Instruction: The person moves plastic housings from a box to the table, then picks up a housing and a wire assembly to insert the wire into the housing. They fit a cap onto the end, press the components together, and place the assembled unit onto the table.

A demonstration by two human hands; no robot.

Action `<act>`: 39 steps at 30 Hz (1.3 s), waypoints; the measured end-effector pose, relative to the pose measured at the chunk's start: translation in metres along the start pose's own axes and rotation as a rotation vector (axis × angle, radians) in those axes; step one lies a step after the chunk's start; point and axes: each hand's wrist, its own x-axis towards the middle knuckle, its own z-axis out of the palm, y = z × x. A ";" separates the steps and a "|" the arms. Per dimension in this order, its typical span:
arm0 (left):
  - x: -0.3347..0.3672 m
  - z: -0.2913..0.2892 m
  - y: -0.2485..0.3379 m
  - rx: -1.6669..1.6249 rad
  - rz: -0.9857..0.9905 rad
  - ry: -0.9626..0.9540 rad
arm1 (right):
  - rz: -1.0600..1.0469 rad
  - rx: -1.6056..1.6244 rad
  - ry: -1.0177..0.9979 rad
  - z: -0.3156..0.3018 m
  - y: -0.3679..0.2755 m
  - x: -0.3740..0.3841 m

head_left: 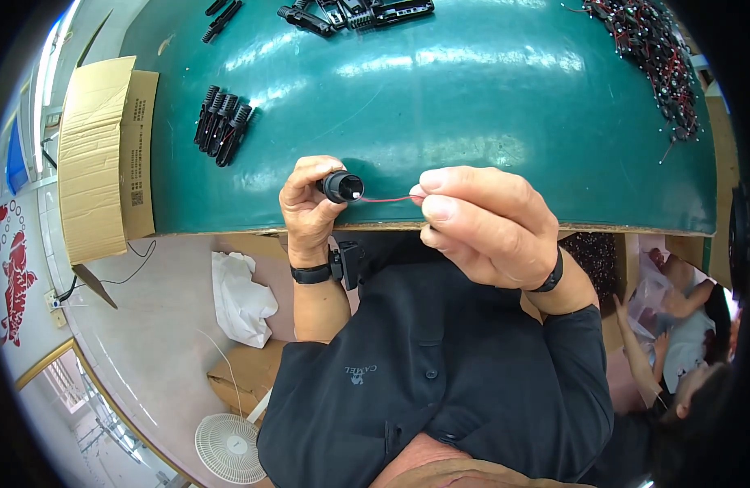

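Head view: left hand is clenched round a short black cylindrical plastic housing, held just above the near edge of the glossy green table, roughly mid-edge. The housing's open end faces the person's right, long axis about parallel to that near edge. A thin red wire runs out of that open end, near horizontal, straight across to the right hand, which pinches the wire's far end between thumb and forefinger; the other fingers curl under. So wire and housing bore sit on one line, hands facing each other along it, the gap between them spanned only by the wire. Left hand carries the housing, right carries the wire; neither rests on the table. Further back, left of centre, a small row of black ribbed plug-like parts lies side by side, well apart from both hands. More black parts sit at the far edge, and a heap of red-wired black pieces fills the far right corner. A brown cardboard box stands off the table's left edge. A second person sits at lower right, hands not near the work.
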 end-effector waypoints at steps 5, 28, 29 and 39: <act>-0.001 -0.002 -0.002 -0.005 0.004 -0.015 | -0.042 -0.025 0.024 0.011 0.007 -0.006; -0.001 -0.002 0.001 0.167 -0.032 -0.009 | 0.017 -0.068 0.046 0.034 0.025 -0.012; 0.000 -0.001 0.002 0.188 -0.039 -0.006 | 0.050 -0.079 0.036 0.033 0.025 -0.012; 0.008 0.014 0.013 0.381 -0.070 0.015 | 0.354 -0.097 -0.043 0.022 0.037 -0.020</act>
